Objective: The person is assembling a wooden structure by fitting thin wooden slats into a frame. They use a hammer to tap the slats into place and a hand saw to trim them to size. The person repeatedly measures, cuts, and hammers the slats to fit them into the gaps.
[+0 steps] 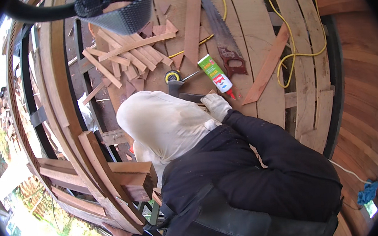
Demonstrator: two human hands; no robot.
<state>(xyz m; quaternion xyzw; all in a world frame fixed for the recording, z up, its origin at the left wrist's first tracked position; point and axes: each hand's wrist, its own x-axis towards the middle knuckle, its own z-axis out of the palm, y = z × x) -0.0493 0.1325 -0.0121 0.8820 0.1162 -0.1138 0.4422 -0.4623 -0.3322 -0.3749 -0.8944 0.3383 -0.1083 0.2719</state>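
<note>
My right hand (pixel 218 107), in a white work glove, lies on the planks just past my bent knee in pale trousers (pixel 166 120). Its fingers look curled, and their tips meet the end of a dark, curved tool (pixel 190 97) whose kind I cannot make out. My knee covers part of that spot. No part of my left hand shows. Beyond the right hand lie a green, white and red glue bottle (pixel 215 74) with a red nozzle, a handsaw (pixel 225 37) with a brown handle, and a yellow-and-black tape measure (pixel 173 76).
Wooden offcuts (pixel 135 55) lie piled at the far left of the plank floor (pixel 258 34). A long board (pixel 193 22) and an angled board (pixel 268 65) flank the saw. A yellow cord (pixel 290 58) loops at right. Wooden railing beams (pixel 73 120) rise on my left.
</note>
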